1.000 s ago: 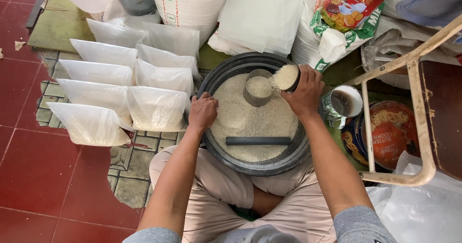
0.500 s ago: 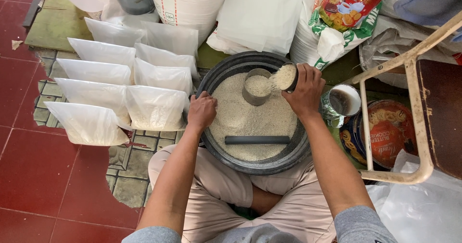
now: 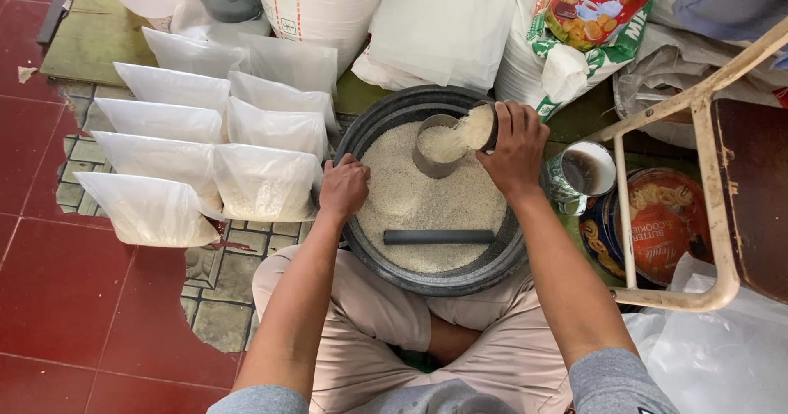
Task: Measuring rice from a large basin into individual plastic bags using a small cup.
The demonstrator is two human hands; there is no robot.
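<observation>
**A:** So what's going on here? Person sitting cross-legged on the floor with a big dark basin (image 3: 361, 147) of white rice (image 3: 427, 205) in front of their knees.

**B:** Looks like the measuring step to me. The right hand (image 3: 515, 153) has a small scoop cup (image 3: 480, 127) tipped over a metal measuring can (image 3: 437, 145), and grain is pouring from one into the other. The can stands in the rice toward the far side of the basin.

**A:** How's the grip?

**B:** Right fingers are wrapped around the cup, closed on it from above. The left hand (image 3: 343, 188) sits on the basin's left rim, fingers curled loosely over the edge and onto the rice, not holding anything that I can see.

**A:** And that grey bar?

**B:** A straight rod (image 3: 439, 237) lying flat on the rice near the basin's near edge, untouched. My guess is it's for levelling the can.

**A:** So next up?

**B:** I'd say the can looks nearly full, so the pour needs to ease off before it spills over, then the top wants scraping level. That calls for a free hand on the rod.

**A:** Those bags on the left?

**B:** Filled clear plastic bags (image 3: 263, 184) lie in rows on the floor just beside the basin's left edge. A mug (image 3: 584, 172) stands on the right.
</observation>
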